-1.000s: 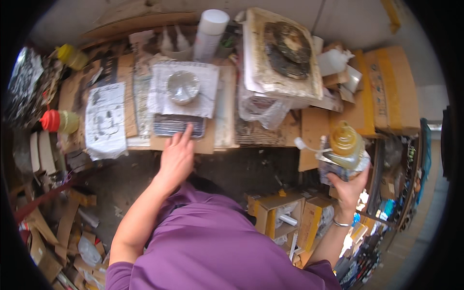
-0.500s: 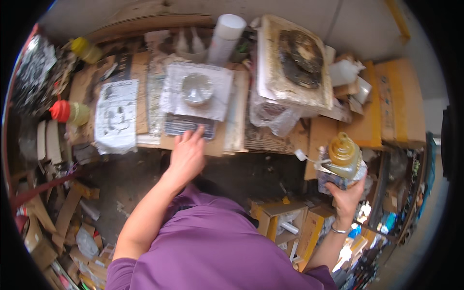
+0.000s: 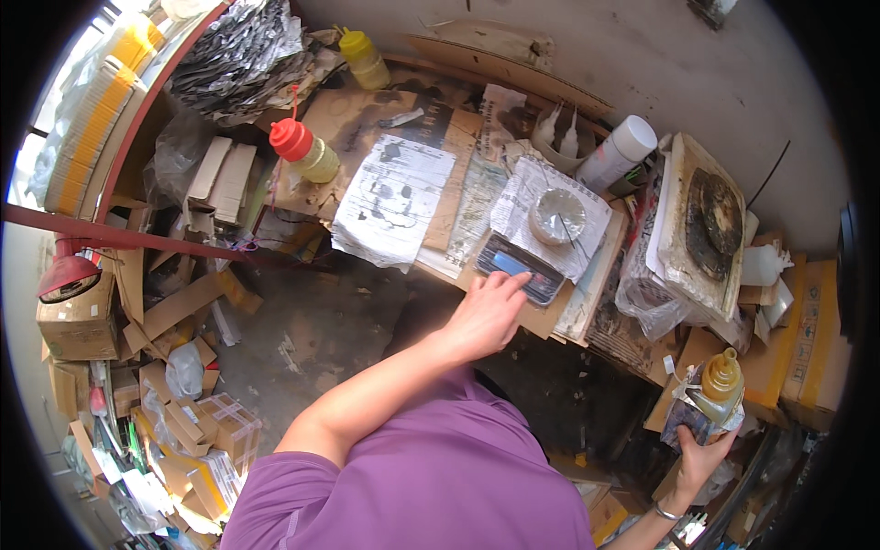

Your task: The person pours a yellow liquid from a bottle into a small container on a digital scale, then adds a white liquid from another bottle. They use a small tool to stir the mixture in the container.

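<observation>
My left hand [image 3: 490,316] rests at the front of a small digital scale [image 3: 543,283], its index finger stretched out onto the dark panel. Nothing is held in that hand. Paper covers the scale's platform, and on it stands a round, clear, shallow cup [image 3: 556,216]. Off to the right, past the bench's front edge, my right hand [image 3: 701,458] is closed around a squeeze bottle [image 3: 720,380]. That bottle has an amber spout and a yellowish upper part; crumpled wrapping covers its lower part. What the cup contains is hard to make out.
Left on the bench are a red-capped bottle [image 3: 305,151], a yellow-capped bottle [image 3: 364,60] and a stained paper sheet [image 3: 394,197]. Behind the scale stands a white spray can [image 3: 621,151]. A grimy square slab [image 3: 701,225] sits right. Cardboard boxes [image 3: 78,316] crowd the floor.
My view has swung left, so the bench appears tilted and more of its left side shows. The left hand stays at the scale's panel; the right still holds the bottle.
</observation>
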Motion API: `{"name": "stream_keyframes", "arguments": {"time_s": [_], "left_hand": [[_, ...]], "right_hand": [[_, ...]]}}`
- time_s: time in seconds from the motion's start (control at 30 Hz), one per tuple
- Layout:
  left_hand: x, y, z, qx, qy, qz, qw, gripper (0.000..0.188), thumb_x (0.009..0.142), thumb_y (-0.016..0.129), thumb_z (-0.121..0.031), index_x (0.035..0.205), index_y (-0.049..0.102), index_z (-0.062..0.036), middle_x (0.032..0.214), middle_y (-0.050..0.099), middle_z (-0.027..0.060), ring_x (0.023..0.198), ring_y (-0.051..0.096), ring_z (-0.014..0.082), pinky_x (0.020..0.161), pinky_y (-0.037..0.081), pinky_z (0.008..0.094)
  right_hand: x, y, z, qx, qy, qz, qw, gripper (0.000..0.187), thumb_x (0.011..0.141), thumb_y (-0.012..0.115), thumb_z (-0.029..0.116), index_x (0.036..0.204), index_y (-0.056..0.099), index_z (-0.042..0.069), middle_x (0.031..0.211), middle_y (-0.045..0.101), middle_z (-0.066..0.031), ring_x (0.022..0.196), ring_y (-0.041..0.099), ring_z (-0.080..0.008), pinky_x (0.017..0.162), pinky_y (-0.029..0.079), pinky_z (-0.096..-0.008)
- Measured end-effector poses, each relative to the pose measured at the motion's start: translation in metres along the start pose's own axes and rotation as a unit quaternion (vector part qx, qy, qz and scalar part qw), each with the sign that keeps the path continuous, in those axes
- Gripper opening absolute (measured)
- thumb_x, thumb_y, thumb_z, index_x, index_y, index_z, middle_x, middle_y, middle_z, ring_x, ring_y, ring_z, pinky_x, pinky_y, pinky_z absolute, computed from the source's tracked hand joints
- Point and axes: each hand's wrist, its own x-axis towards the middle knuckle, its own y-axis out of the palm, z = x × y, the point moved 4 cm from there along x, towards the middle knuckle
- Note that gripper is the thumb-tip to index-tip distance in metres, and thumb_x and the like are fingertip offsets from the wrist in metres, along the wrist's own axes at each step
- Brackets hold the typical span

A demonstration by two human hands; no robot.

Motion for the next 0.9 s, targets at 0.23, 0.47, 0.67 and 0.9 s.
{"name": "stream_keyframes", "arguments": {"time_s": [0.23, 0.47, 0.67, 0.9], "left_hand": [[-0.098, -0.027, 0.134, -0.427, -0.503, -0.257, 0.706, 0.041, 0.083, 0.077, -0.026, 0.107, 0.055, -0.0017, 0.093, 0.056, 0.0048, 0.091, 0.055, 0.0159, 0.081, 0.048, 0.0361], [-0.15, -0.025, 0.179, -0.461, -0.59, -0.277, 0.602, 0.063, 0.085, 0.078, -0.028, 0.129, 0.042, -0.0018, 0.104, 0.058, 0.0055, 0.094, 0.055, 0.015, 0.086, 0.046, 0.0327], [-0.076, -0.225, 0.189, -0.055, -0.243, -0.388, 0.887, 0.024, 0.077, 0.072, -0.006, 0.098, 0.061, 0.001, 0.103, 0.059, 0.013, 0.098, 0.058, 0.0269, 0.089, 0.047, 0.0374], [-0.012, -0.428, 0.339, 0.348, -0.128, -0.491, 0.788, 0.024, 0.09, 0.06, -0.01, 0.113, 0.064, -0.002, 0.115, 0.063, 0.0129, 0.108, 0.058, 0.0318, 0.095, 0.045, 0.0408]], "right_hand": [[0.0, 0.022, 0.011, 0.019, 0.001, -0.031, 0.999, 0.099, 0.058, 0.078, -0.011, 0.146, 0.033, -0.001, 0.136, 0.048, -0.0114, 0.124, 0.047, -0.0219, 0.11, 0.033, -0.0339], [0.005, 0.038, -0.001, 0.074, -0.011, -0.02, 0.997, 0.11, 0.049, 0.07, -0.016, 0.149, 0.027, 0.001, 0.143, 0.043, -0.0144, 0.132, 0.043, -0.0259, 0.114, 0.029, -0.0399], [0.005, 0.075, 0.096, 0.007, -0.065, -0.004, 0.998, 0.093, 0.064, 0.085, -0.009, 0.143, 0.037, -0.002, 0.136, 0.05, -0.017, 0.12, 0.052, -0.0281, 0.109, 0.04, -0.0443], [0.0, 0.103, 0.119, -0.037, -0.049, -0.032, 0.998, 0.092, 0.063, 0.087, -0.006, 0.141, 0.039, -0.004, 0.134, 0.052, -0.018, 0.117, 0.054, -0.0283, 0.108, 0.041, -0.0435]]}}
